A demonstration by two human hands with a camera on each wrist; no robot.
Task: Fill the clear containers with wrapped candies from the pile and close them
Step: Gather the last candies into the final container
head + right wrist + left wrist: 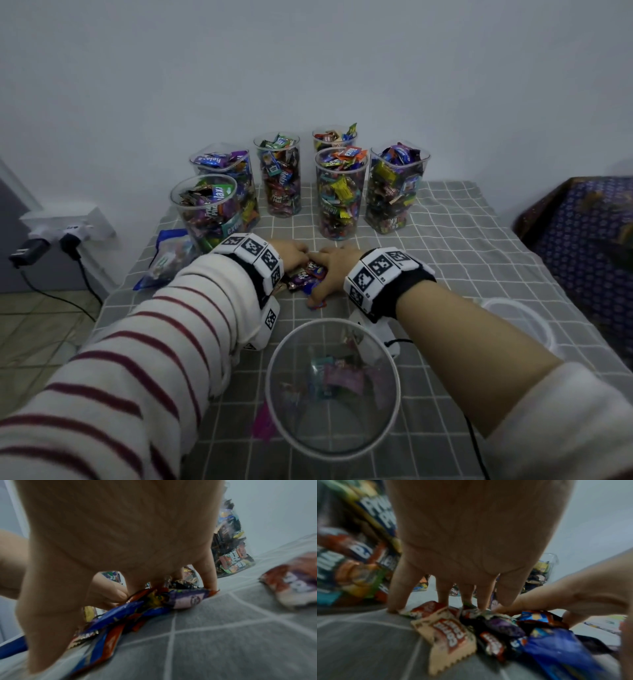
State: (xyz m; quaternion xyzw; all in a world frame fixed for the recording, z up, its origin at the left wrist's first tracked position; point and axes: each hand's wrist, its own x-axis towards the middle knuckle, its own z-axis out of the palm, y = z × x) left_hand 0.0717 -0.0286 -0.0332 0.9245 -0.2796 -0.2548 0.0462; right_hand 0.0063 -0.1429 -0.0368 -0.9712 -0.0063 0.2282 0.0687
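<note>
Candy pile (308, 274) on worktop (479, 240), flanked by left hand (289, 255) and right hand (334, 265) | fingers spread, tips down on wrappers, cupping inward, nothing lifted | near-empty container (332, 387) directly behind pile, toward body | both hands equally near.

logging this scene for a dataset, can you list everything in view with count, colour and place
full containers: six, clear, packed with mixed wrappers, no lids on, back of table
near container: one, clear, open, a few candies at its bottom, front centre
candy pile: small, mixed colours, centre, between the hands
lid: one, clear, right of near container
candy bag: one, blue edged, left edge of table
tablecloth: grey, white grid
plugs: two, black, wall socket on left
left hand: fingers spread down on pile
right hand: fingers spread down on pile
</note>
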